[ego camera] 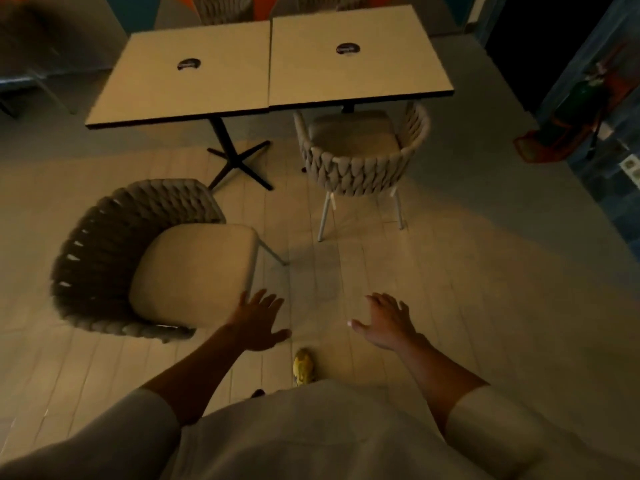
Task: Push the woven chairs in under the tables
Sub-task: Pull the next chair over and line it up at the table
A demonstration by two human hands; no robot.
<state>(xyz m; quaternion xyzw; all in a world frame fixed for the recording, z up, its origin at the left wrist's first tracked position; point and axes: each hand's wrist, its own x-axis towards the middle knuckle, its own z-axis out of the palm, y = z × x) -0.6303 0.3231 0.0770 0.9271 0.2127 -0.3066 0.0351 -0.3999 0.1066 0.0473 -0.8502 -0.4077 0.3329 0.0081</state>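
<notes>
Hands empty, fingers spread: left hand (pixel 260 322) just beside the near chair (pixel 152 258) at lower left, right hand (pixel 389 323) over bare floor. That chair faces sideways, clear of the left table (pixel 180 81); pushed unturned, it would likely strike the pedestal base (pixel 239 161). Far chair (pixel 363 157) sits partly under the right table (pixel 356 53).

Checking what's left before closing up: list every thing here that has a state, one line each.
Right woven chair: partly under the right table, back facing out.
Left woven chair: pulled out, turned sideways, clear of the left table.
Left hand: open, at the left chair's cushion corner.
Right hand: open, empty.
</notes>
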